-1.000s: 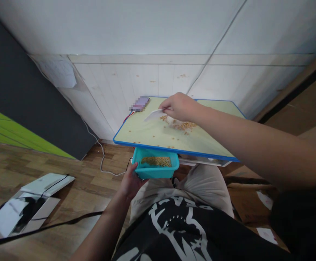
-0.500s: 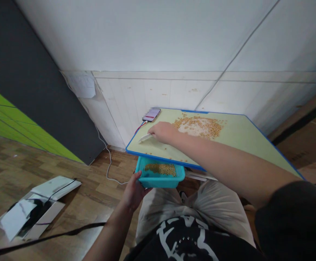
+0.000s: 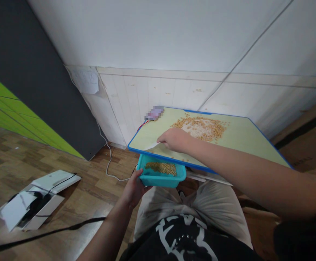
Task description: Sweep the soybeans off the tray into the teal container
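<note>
My left hand [image 3: 136, 188] grips the left end of a turquoise plastic tub [image 3: 160, 181], thumb over its rim. Soybeans [image 3: 164, 168] lie in the tub, which sits just below the table's near edge. Over the pale yellow tabletop [image 3: 236, 141], my right hand [image 3: 175, 139] is closed on a thin white card [image 3: 152, 146] whose far end rests close to the near left edge. Beyond that hand, more loose soybeans [image 3: 219, 128] ring a patch of whitish grains or powder [image 3: 198, 127]. A few beans lie along the near edge.
At the tabletop's back left corner is a phone [image 3: 155, 113] with a red cable. The table stands against a white wall [image 3: 174, 43]. An open white box [image 3: 38, 199] lies on the wooden floor at left, and a cardboard box [image 3: 307, 145] stands at right.
My right hand has moved right and nearer to me with the white card, whose tip is now by the near edge. My left hand still holds the tub; the view has shifted slightly.
</note>
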A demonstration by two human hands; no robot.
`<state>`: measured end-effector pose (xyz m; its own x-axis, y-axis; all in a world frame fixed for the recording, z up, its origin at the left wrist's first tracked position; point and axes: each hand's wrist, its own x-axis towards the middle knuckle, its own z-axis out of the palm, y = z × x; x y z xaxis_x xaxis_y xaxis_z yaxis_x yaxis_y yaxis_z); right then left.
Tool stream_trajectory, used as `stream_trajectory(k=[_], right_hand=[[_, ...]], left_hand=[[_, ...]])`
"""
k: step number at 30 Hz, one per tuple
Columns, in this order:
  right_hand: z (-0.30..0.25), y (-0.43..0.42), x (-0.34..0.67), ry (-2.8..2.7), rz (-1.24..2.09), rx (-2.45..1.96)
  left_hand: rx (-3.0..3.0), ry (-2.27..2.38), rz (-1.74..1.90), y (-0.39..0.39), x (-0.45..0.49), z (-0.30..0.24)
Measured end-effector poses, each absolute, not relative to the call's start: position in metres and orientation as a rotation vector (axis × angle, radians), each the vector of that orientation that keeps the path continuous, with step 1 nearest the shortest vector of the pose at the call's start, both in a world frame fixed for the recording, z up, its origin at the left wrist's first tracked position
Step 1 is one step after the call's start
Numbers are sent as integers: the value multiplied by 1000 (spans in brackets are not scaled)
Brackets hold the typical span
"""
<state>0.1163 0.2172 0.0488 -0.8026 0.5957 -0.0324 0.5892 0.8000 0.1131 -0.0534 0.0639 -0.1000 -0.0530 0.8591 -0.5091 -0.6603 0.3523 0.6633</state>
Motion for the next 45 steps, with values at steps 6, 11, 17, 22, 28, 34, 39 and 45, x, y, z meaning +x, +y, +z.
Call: stream_trajectory(k=[6, 11, 17, 22, 28, 34, 39, 45], right_hand=[[47, 208, 130, 2921, 136, 976], [45, 199, 142, 2920, 139, 976], [48, 188, 155, 2947, 115, 985], [55, 181, 160, 2886, 135, 992], [61, 172, 161, 2874, 167, 957], [71, 175, 155, 2807, 235, 990], [93, 189, 154, 2800, 242, 1217], [106, 245, 191, 2709, 57, 1610]], left_hand=[[243, 1058, 1254, 65, -51, -95], [229, 1066, 1258, 66, -51, -94], [226, 1041, 1255, 66, -52, -96], [227, 1037, 1248, 66, -46, -91], [215, 1021, 1254, 66, -39, -86], [205, 1038, 1232, 66, -31, -89], [242, 1001, 1211, 66, -22, -91], [242, 1022, 1155, 70, -25, -86]])
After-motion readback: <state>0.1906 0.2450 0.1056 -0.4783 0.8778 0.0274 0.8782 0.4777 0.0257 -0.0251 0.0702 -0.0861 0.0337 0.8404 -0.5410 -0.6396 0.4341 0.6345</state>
